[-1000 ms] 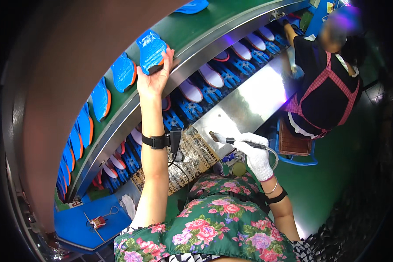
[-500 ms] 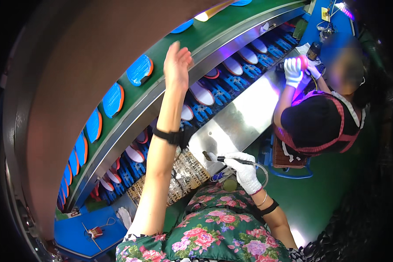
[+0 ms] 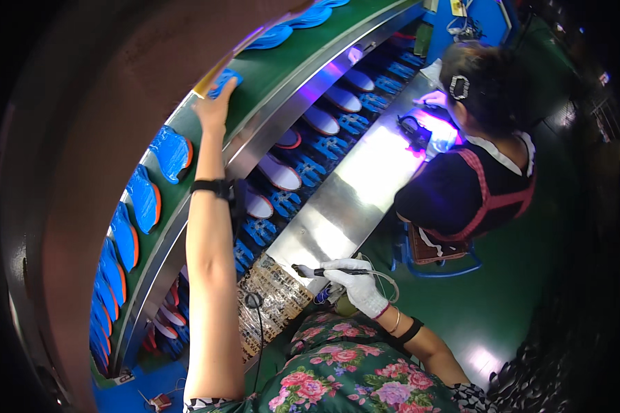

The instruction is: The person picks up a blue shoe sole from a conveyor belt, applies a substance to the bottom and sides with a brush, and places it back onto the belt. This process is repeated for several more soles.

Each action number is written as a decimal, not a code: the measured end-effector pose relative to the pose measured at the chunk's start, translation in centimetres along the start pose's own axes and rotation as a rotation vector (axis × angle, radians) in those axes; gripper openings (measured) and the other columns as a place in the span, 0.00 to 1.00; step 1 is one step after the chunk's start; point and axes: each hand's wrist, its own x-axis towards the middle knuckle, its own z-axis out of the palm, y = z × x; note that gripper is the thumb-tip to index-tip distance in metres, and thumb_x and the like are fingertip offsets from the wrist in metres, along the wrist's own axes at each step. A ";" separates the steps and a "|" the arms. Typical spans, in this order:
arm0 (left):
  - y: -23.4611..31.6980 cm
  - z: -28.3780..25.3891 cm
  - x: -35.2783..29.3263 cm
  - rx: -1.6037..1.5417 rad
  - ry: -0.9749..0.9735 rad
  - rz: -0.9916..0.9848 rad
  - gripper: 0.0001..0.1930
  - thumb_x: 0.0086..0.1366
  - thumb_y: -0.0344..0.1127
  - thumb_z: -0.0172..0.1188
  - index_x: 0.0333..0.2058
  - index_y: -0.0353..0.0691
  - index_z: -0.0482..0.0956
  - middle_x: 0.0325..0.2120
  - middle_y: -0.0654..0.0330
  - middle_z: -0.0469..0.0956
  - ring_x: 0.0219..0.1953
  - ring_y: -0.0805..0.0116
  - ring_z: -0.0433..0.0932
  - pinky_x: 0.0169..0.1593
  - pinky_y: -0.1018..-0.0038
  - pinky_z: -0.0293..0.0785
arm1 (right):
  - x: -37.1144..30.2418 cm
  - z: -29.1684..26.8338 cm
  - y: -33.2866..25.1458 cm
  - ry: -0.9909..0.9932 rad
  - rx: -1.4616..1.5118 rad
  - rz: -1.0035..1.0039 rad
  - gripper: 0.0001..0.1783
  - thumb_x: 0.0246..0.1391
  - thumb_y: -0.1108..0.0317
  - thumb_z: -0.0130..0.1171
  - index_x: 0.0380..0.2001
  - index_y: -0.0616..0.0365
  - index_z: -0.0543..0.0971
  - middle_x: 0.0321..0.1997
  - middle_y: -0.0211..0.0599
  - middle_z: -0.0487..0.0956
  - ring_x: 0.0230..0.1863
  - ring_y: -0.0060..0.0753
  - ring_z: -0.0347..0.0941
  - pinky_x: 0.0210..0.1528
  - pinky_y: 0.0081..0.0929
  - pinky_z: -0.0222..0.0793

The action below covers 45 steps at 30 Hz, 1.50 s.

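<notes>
My bare left hand (image 3: 215,110) reaches far over the green conveyor belt, its fingers and thumb closed about the near end of a blue shoe sole (image 3: 224,80). The sole's far part is hidden behind the machine's cover edge. In a white knit glove, my right hand (image 3: 362,289) grips a black-handled brush (image 3: 344,272) with a thin pale tube trailing from it. The brush's dark tip lies over the metal worktop (image 3: 324,234), next to a taped, glue-stained mat (image 3: 272,303). More blue soles with orange edges (image 3: 171,153) line the belt left of my arm.
Below the belt, a lower rack holds several white-faced soles (image 3: 280,172) on blue holders. A co-worker (image 3: 461,186) sits at the right by a purple-lit spot on the worktop. The brown machine cover (image 3: 110,89) overhangs the far left of the belt (image 3: 269,89).
My left hand has moved left and farther out, from open above the belt onto a blue sole. My right hand keeps the brush. The co-worker now leans forward over the worktop.
</notes>
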 end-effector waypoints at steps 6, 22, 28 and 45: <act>4.8 -5.5 -9.9 -1.336 0.037 -0.277 0.19 0.73 0.37 0.59 0.56 0.32 0.71 0.56 0.46 0.73 0.60 0.50 0.73 0.70 0.47 0.65 | 0.2 1.1 -1.6 -0.043 0.073 0.098 0.09 0.59 0.76 0.66 0.42 0.67 0.86 0.38 0.37 0.87 0.39 0.22 0.82 0.43 0.21 0.77; -1.5 -20.9 -41.6 -1.003 -0.269 -0.927 0.41 0.47 0.45 0.65 0.61 0.32 0.69 0.42 0.50 0.78 0.44 0.50 0.81 0.49 0.60 0.79 | -0.8 5.6 -5.7 0.048 0.072 -0.125 0.04 0.53 0.75 0.69 0.33 0.62 0.87 0.29 0.28 0.85 0.30 0.16 0.78 0.35 0.19 0.73; -3.2 -18.4 -45.0 -1.647 -0.469 -0.996 0.55 0.61 0.77 0.53 0.70 0.33 0.57 0.63 0.42 0.70 0.60 0.41 0.74 0.65 0.45 0.70 | -2.0 10.2 -8.0 -0.154 -0.288 -0.439 0.07 0.51 0.79 0.69 0.36 0.66 0.87 0.38 0.41 0.88 0.40 0.32 0.84 0.47 0.31 0.79; 3.9 -15.1 -43.8 -1.034 -0.156 -0.816 0.54 0.64 0.84 0.30 0.72 0.43 0.57 0.67 0.56 0.67 0.68 0.56 0.67 0.71 0.57 0.61 | -1.2 13.6 -8.6 -0.296 -0.947 -1.114 0.15 0.48 0.75 0.72 0.43 0.56 0.87 0.43 0.42 0.87 0.38 0.38 0.84 0.41 0.33 0.78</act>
